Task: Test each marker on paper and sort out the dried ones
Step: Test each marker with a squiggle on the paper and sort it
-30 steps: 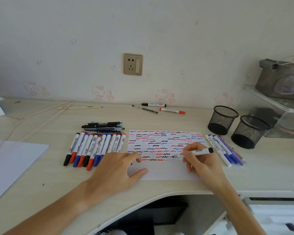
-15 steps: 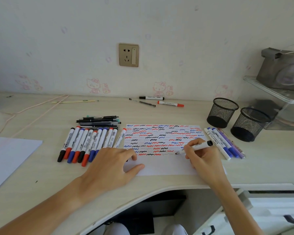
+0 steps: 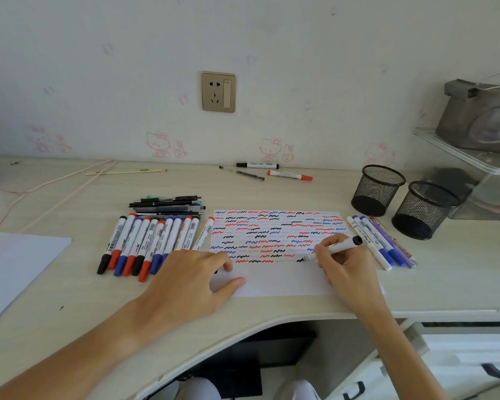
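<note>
Home bedroom/study: cartoon-cat wallpaper (image 3: pixel 156 144), pale desk (image 3: pixel 272 192) w/ mesh pen cups (image 3: pixel 377 190), wall socket (image 3: pixel 218 91).

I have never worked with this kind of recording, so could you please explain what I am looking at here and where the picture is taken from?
No machine is involved: a person works with two bare hands, filmed by a wide-angle camera worn on the head, looking down at a desk.

The right hand holds an uncapped black marker, tip on a sheet of paper covered in red, blue and black squiggles. The left hand rests on the paper's left edge.

Left of the paper lies a row of capped markers with dark pens behind; to the right, a few blue-capped markers and two mesh pen cups.
</note>
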